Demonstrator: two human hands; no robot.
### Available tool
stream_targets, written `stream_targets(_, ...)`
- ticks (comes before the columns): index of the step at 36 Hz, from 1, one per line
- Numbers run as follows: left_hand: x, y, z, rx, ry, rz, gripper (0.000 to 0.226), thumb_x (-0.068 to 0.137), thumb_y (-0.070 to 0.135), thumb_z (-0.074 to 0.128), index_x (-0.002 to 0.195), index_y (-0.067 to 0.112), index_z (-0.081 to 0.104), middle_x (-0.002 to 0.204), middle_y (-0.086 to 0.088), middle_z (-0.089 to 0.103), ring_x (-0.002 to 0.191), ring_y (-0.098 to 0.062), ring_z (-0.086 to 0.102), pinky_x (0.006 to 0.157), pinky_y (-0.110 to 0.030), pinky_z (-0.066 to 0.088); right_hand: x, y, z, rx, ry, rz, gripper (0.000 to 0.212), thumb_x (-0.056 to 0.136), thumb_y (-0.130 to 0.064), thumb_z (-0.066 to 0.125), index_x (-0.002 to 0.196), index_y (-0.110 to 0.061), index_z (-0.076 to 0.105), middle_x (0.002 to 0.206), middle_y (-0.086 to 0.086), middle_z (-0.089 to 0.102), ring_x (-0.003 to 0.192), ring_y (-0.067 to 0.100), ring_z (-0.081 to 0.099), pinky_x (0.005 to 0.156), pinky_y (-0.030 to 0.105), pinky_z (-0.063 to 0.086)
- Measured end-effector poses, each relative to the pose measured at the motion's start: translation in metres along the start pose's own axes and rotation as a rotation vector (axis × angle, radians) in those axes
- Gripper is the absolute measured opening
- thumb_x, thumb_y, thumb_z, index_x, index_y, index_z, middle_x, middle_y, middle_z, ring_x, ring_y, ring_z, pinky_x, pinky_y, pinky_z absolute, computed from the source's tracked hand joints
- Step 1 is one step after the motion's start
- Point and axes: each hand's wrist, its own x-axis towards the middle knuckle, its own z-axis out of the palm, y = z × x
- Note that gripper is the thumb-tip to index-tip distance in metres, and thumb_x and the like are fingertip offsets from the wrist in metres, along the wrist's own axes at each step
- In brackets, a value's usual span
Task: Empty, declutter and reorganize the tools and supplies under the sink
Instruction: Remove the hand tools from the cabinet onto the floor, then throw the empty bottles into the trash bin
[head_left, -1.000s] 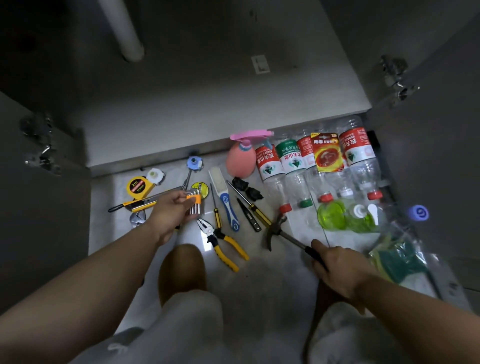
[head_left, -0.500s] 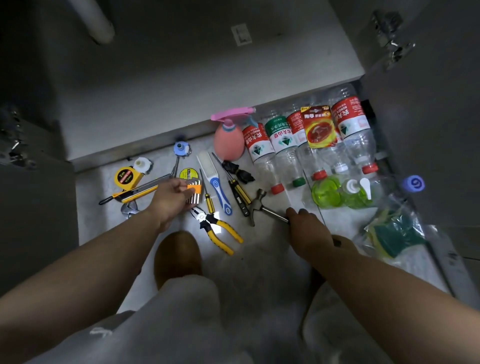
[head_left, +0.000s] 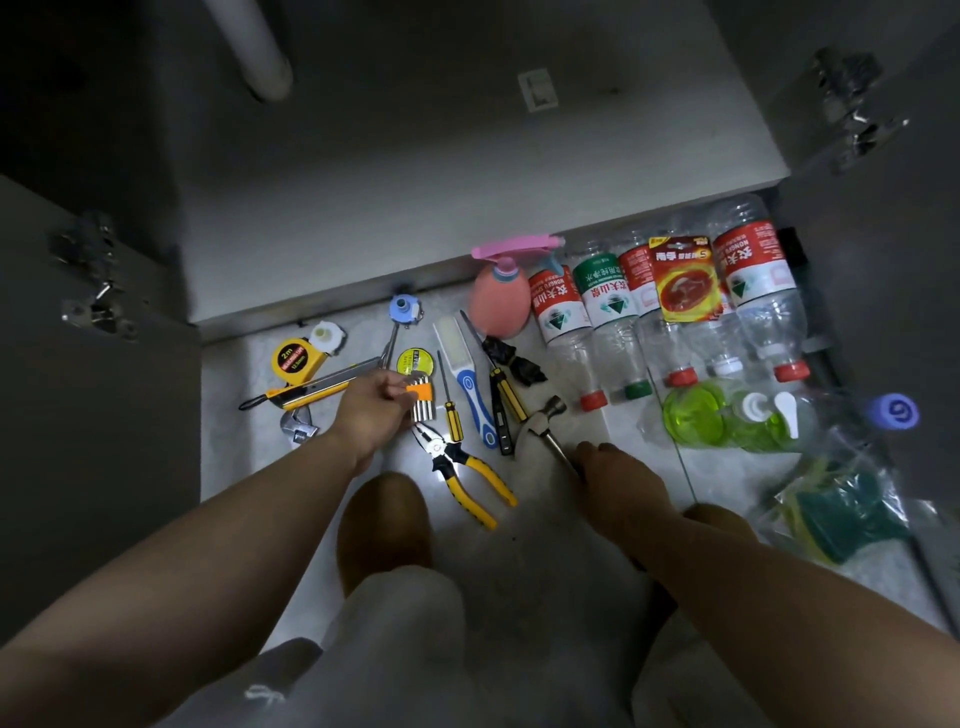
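Centre frame, on floor (head_left: 223, 374): left hand (head_left: 371, 415) pinches hex key set (head_left: 423, 402) by its orange holder; likely light, rigid, keys could slip loose. Right hand (head_left: 615, 475) curled round hammer (head_left: 543, 418) handle; head-heavy steel, best gripped low on handle

We wear light grey shorts (head_left: 405, 639) of soft cloth. There is a small white mark (head_left: 258, 693) on the left leg. Our knees (head_left: 384, 519) are bare. Our arms (head_left: 208, 545) are bare too, and so are our left hand (head_left: 374, 415) and right hand (head_left: 618, 478).
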Motion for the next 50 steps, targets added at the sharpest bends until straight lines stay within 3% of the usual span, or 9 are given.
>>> stream_targets(12, 0.009, -0.001, 0.003, 0.201, 0.073, 0.007, 0.018, 0.098, -0.002, 0.054, 0.109, 0.003, 0.068, 0.116, -0.015, 0.068, 0.112, -0.027, 0.064, 0.102, -0.038, 0.052, -0.001, -0.007, -0.014, 0.098, -0.004, -0.048, 0.009, 0.098, -0.031, 0.049, 0.101, -0.023, 0.052, 0.096, 0.000, 0.061, 0.087, 0.019, 0.061, 0.078, 0.037, 0.054)
stream_targets(17, 0.018, -0.003, -0.001, 0.339, 0.065, 0.070, 0.047, 0.097, -0.002, 0.053, 0.140, 0.016, 0.060, 0.141, -0.007, 0.060, 0.129, -0.024, 0.056, 0.115, -0.033, 0.042, 0.000, -0.018, -0.012, 0.166, 0.000, -0.157, 0.014, 0.101, -0.028, 0.049, 0.109, -0.023, 0.059, 0.100, -0.001, 0.065, 0.089, 0.016, 0.063, 0.080, 0.032, 0.054)
stream_targets(24, 0.024, -0.005, -0.004, 0.372, 0.125, 0.161, 0.047, 0.091, -0.009, 0.054, 0.132, 0.011, 0.066, 0.125, -0.008, 0.069, 0.113, -0.018, 0.063, 0.099, -0.021, 0.045, 0.006, -0.034, -0.014, 0.244, 0.046, -0.225, 0.017, 0.102, -0.031, 0.047, 0.095, -0.025, 0.061, 0.083, -0.008, 0.061, 0.073, 0.007, 0.060, 0.067, 0.023, 0.049)
stream_targets(29, 0.016, -0.005, -0.009, 0.352, 0.135, 0.246, 0.043, 0.091, -0.011, 0.055, 0.130, 0.005, 0.065, 0.113, -0.006, 0.070, 0.102, -0.014, 0.062, 0.086, -0.009, 0.040, 0.010, -0.040, -0.021, 0.271, 0.044, -0.237, 0.018, 0.102, -0.027, 0.047, 0.100, -0.021, 0.064, 0.091, -0.003, 0.068, 0.080, 0.012, 0.064, 0.080, 0.033, 0.056)
stream_targets(37, -0.006, 0.024, -0.026, 0.534, -0.099, 0.307, 0.026, 0.100, 0.010, 0.054, 0.117, 0.019, 0.072, 0.117, 0.001, 0.071, 0.107, -0.016, 0.066, 0.087, -0.025, 0.050, 0.019, -0.057, -0.053, 0.278, 0.035, -0.209, 0.016, 0.099, -0.018, 0.051, 0.084, -0.020, 0.057, 0.079, -0.003, 0.062, 0.075, 0.016, 0.063, 0.064, 0.026, 0.048)
stream_targets(42, -0.030, 0.086, -0.033, 0.874, -0.400, 0.366, 0.029, 0.101, 0.015, 0.053, 0.125, 0.023, 0.067, 0.123, 0.000, 0.067, 0.109, -0.017, 0.063, 0.092, -0.026, 0.051, 0.008, -0.062, -0.089, 0.208, -0.085, -0.234, 0.017, 0.099, -0.022, 0.053, 0.107, -0.015, 0.067, 0.111, 0.004, 0.068, 0.100, 0.020, 0.063, 0.074, 0.026, 0.042)
stream_targets(44, -0.043, 0.115, -0.031, 0.963, -0.463, 0.384, 0.030, 0.101, 0.019, 0.055, 0.130, 0.021, 0.064, 0.116, 0.001, 0.068, 0.095, -0.013, 0.065, 0.079, -0.018, 0.051, -0.003, -0.062, -0.113, 0.177, -0.178, -0.264, 0.017, 0.099, -0.021, 0.054, 0.109, -0.014, 0.066, 0.121, 0.007, 0.065, 0.111, 0.023, 0.061, 0.083, 0.026, 0.044)
stream_targets(46, -0.059, 0.143, -0.024, 1.023, -0.519, 0.401, 0.033, 0.102, 0.021, 0.056, 0.135, 0.019, 0.059, 0.109, 0.001, 0.066, 0.089, -0.014, 0.066, 0.071, -0.017, 0.051, -0.013, -0.059, -0.140, 0.127, -0.258, -0.283, 0.016, 0.099, -0.021, 0.055, 0.107, -0.014, 0.066, 0.121, 0.008, 0.067, 0.106, 0.026, 0.067, 0.087, 0.028, 0.050)
stream_targets(50, -0.092, 0.193, -0.002, 1.143, -0.611, 0.473, 0.036, 0.102, 0.024, 0.057, 0.137, 0.018, 0.058, 0.126, -0.003, 0.058, 0.098, -0.019, 0.069, 0.091, -0.035, 0.056, -0.031, -0.040, -0.194, 0.010, -0.204, -0.263, 0.018, 0.099, -0.025, 0.054, 0.112, -0.018, 0.064, 0.111, 0.008, 0.072, 0.086, 0.021, 0.069, 0.087, 0.035, 0.056)
